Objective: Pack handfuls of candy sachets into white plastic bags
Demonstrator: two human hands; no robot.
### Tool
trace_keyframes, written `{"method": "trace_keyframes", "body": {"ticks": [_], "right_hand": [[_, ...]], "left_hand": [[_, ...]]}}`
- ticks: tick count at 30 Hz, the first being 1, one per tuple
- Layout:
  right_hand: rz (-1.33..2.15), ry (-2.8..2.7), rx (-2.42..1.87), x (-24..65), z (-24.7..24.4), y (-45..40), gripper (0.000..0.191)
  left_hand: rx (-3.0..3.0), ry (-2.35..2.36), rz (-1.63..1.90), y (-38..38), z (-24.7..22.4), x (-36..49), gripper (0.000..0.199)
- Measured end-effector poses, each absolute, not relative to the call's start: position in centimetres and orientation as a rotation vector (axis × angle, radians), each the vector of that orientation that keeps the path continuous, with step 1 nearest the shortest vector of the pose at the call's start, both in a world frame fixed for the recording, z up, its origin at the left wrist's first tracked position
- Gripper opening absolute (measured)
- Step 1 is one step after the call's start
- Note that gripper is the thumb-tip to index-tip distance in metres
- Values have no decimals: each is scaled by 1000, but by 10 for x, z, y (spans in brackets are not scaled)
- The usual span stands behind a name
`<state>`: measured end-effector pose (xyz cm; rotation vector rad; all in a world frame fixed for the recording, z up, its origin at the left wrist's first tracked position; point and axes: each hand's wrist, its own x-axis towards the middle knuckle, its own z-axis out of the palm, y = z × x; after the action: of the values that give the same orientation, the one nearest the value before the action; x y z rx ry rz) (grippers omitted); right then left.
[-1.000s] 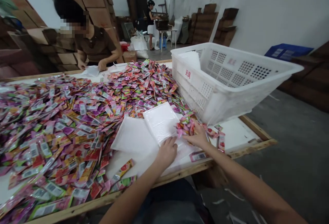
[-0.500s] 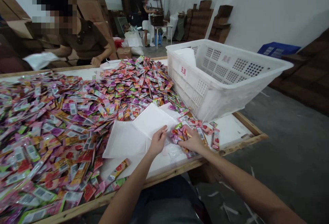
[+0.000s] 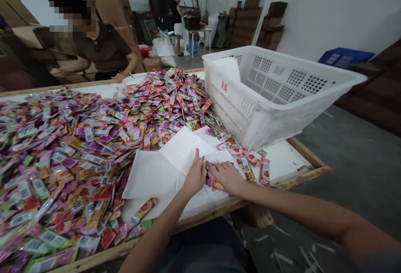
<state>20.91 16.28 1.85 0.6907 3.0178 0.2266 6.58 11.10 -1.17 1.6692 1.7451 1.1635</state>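
Note:
Several white bags [image 3: 153,173] lie fanned out in front of me on the table. My left hand [image 3: 196,175] is at the near bag, its index finger stretched forward and the other fingers curled at the bag's edge. Close beside it, my right hand [image 3: 230,178] is palm down over a small bunch of colourful sachets [image 3: 215,182], fingers bent round them. The bunch lies against the white bag between both hands; my fingers partly hide it, and I cannot tell how far it is inside. Several loose sachets [image 3: 247,168] lie right of my right hand.
A large heap of sachets [image 3: 87,139] covers the table's left and middle. A white plastic crate [image 3: 232,106] stands at the right, with white sheets inside. The table has a wooden edge [image 3: 206,214]. One person [image 3: 106,51] sits opposite; another stands far back near stacked cartons.
My right hand has turned palm down over the sachets and moved slightly left, covering more of them. My left index finger has stretched out. The person opposite no longer shows the white bag.

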Motion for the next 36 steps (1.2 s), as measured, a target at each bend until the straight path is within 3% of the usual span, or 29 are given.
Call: {"method": "trace_keyframes", "body": {"ticks": [5,11,16,23,26,29,32,36], "right_hand": [[61,3021,594,218,24,169,35],[-128,2718,1089,194,35,172,48],[-268,3018,1069,207,16,165,64],[-184,2777,1128,193,28,168,32],[-358,2682,1230,182,30,174,31],[-463,2939,1237,183,21,172,44],[-350,3068,1180,183,15,167,44],[-270,2781,1268,169,30,170,35]], "left_hand": [[1896,1859,1087,107,-5,70,24],[2425,1943,512,102,12,75,34],[2488,2071,264,104,10,76,27],[2469,2063,255,106,20,84,29],[2346,2165,223,112,26,81,29],[2258,2227,222,116,30,71,26],[2310,2171,198,117,31,62,25],[2355,2172,164,120,32,57,28]]}}
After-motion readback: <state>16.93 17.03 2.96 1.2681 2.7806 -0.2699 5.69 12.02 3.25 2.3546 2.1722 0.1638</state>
